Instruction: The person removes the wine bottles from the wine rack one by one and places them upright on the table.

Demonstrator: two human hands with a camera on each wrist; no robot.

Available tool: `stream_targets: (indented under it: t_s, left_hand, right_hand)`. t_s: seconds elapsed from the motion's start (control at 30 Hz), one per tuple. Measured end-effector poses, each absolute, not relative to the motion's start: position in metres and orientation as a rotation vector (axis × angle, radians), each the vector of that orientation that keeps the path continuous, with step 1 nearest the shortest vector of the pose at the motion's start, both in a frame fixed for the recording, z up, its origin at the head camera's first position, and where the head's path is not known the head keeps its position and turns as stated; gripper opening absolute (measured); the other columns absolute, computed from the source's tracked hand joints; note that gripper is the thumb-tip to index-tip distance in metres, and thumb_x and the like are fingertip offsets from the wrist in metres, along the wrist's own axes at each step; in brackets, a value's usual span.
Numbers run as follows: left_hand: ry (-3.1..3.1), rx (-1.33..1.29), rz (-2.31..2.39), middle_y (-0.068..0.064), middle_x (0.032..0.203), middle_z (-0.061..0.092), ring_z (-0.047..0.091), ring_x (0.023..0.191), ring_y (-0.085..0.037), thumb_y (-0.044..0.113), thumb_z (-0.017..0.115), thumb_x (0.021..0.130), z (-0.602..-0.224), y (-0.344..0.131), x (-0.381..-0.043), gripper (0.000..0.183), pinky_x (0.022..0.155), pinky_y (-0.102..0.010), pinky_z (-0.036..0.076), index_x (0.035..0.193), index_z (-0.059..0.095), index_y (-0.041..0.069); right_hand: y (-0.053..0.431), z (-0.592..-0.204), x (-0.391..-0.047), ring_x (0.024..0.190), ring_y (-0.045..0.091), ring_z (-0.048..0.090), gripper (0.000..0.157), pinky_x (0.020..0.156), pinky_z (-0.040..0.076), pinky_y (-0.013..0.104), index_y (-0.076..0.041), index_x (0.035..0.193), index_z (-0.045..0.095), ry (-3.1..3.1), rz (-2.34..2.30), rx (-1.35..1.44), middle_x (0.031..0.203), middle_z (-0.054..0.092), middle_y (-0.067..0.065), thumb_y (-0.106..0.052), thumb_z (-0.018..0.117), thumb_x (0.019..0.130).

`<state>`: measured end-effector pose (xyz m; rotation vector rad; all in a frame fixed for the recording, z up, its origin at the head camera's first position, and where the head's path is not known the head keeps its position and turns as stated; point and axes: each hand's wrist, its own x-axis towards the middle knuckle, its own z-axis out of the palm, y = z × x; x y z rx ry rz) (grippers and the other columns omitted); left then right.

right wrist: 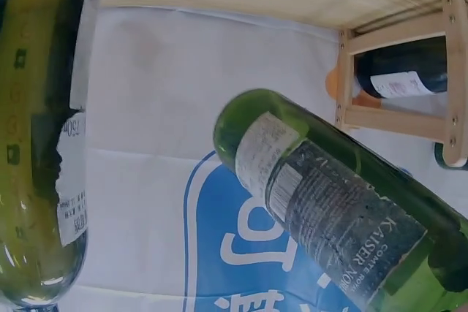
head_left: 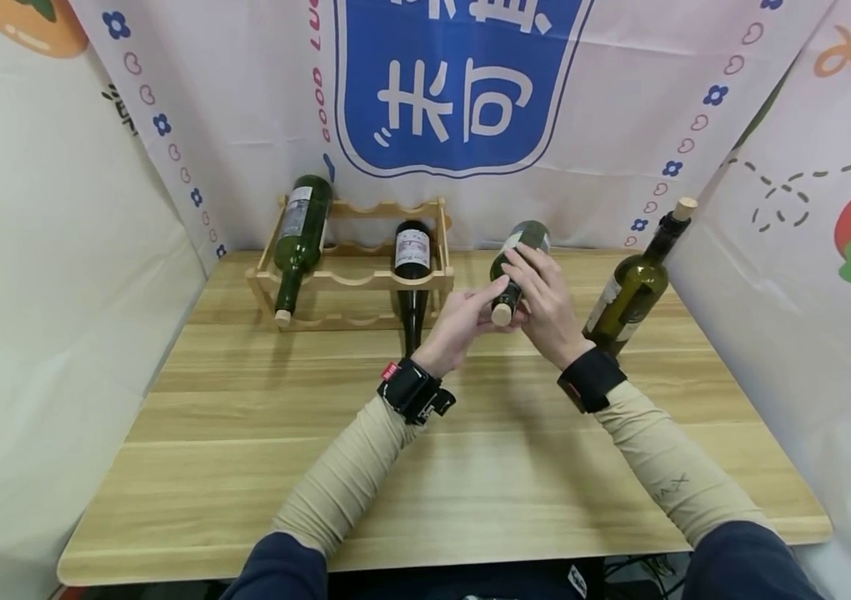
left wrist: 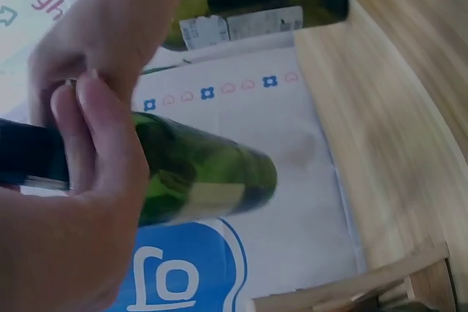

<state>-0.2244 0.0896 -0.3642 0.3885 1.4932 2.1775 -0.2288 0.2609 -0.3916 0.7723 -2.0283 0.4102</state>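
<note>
Head view: left hand (head_left: 463,321) and right hand (head_left: 548,304) both grasp the held bottle (head_left: 530,237), raised over the desk (head_left: 470,483) near its back edge, cork (head_left: 502,315) toward the person. Rack (head_left: 353,282) sits by the back edge, left of middle; green bottle (head_left: 305,221) and dark bottle (head_left: 412,265) lie in it. Standing bottle (head_left: 635,296) is near the right edge.
Left wrist: fingers (left wrist: 110,129) wrap the held bottle's neck.
Right wrist: its label (right wrist: 344,224) faces the camera; can't tell the grip from here.
</note>
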Motion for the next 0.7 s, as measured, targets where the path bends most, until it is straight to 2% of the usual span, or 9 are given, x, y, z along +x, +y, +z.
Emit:
stream_targets:
  t_s: [0.1,0.17,0.23,0.3,0.4,0.5,0.6,0.7]
  left_hand:
    - [1.632,0.319,2.254,0.000,0.083,0.067,0.066,0.073,-0.010,0.018,0.056,0.097,-0.371,0.093,-0.233,0.029,0.072,-0.024,0.057,0.114,0.061,-0.005]
    - [1.779,0.298,2.291,-0.003,0.084,0.063,0.062,0.075,-0.012,0.005,0.057,0.094,-0.379,0.097,-0.240,0.021,0.069,-0.020,0.054,0.110,0.060,-0.007]
    - [1.942,0.314,2.264,-0.010,0.094,0.063,0.060,0.084,-0.018,-0.007,0.056,0.088,-0.388,0.101,-0.249,0.024,0.073,-0.019,0.053,0.112,0.057,-0.007]
    - [2.102,0.379,2.177,-0.016,0.111,0.061,0.060,0.100,-0.025,-0.012,0.056,0.083,-0.398,0.105,-0.258,0.039,0.082,-0.024,0.054,0.121,0.053,-0.005]
    - [2.247,0.521,2.009,-0.020,0.138,0.048,0.049,0.126,-0.034,-0.009,0.062,0.079,-0.407,0.110,-0.267,0.062,0.103,-0.039,0.049,0.137,0.044,0.003]
    - [2.330,0.656,1.875,-0.014,0.149,0.039,0.038,0.137,-0.034,0.000,0.072,0.078,-0.413,0.114,-0.275,0.077,0.113,-0.049,0.038,0.145,0.036,0.012]
    - [2.376,0.736,1.808,-0.008,0.150,0.039,0.037,0.140,-0.029,0.008,0.078,0.078,-0.416,0.116,-0.281,0.081,0.117,-0.048,0.033,0.146,0.035,0.017]
    - [2.362,0.770,1.799,-0.005,0.148,0.042,0.040,0.138,-0.024,0.015,0.080,0.079,-0.418,0.117,-0.285,0.081,0.117,-0.043,0.033,0.146,0.035,0.020]
  right_hand:
    - [0.260,-0.385,-0.229,0.130,0.036,0.047,0.048,0.116,0.034,0.046,0.003,0.122,0.058,-2.005,0.535,0.734,0.133,0.057,0.021,0.010,0.073,0.077]
    - [0.259,-0.380,-0.231,0.129,0.036,0.049,0.045,0.115,0.036,0.043,0.004,0.120,0.059,-1.986,0.617,0.700,0.132,0.058,0.022,0.010,0.073,0.077]
    - [0.259,-0.373,-0.232,0.126,0.037,0.051,0.042,0.113,0.039,0.040,0.005,0.119,0.059,-1.968,0.678,0.668,0.131,0.058,0.022,0.007,0.073,0.079]
    - [0.259,-0.367,-0.233,0.123,0.038,0.052,0.041,0.111,0.042,0.038,0.006,0.117,0.060,-1.955,0.731,0.643,0.129,0.060,0.022,0.003,0.075,0.079]
    - [0.257,-0.357,-0.232,0.119,0.037,0.054,0.040,0.108,0.044,0.036,0.007,0.116,0.061,-1.949,0.824,0.626,0.126,0.061,0.022,0.003,0.075,0.079]
    - [0.253,-0.349,-0.229,0.117,0.038,0.055,0.040,0.106,0.046,0.036,0.007,0.116,0.061,-1.949,0.924,0.611,0.124,0.062,0.023,0.007,0.074,0.078]
    - [0.251,-0.340,-0.227,0.115,0.039,0.057,0.039,0.105,0.047,0.037,0.008,0.115,0.060,-1.942,1.016,0.596,0.122,0.062,0.024,0.010,0.073,0.078]
    - [0.252,-0.332,-0.226,0.113,0.036,0.061,0.036,0.104,0.048,0.036,0.007,0.116,0.060,-1.957,1.060,0.560,0.121,0.064,0.022,0.007,0.071,0.081]
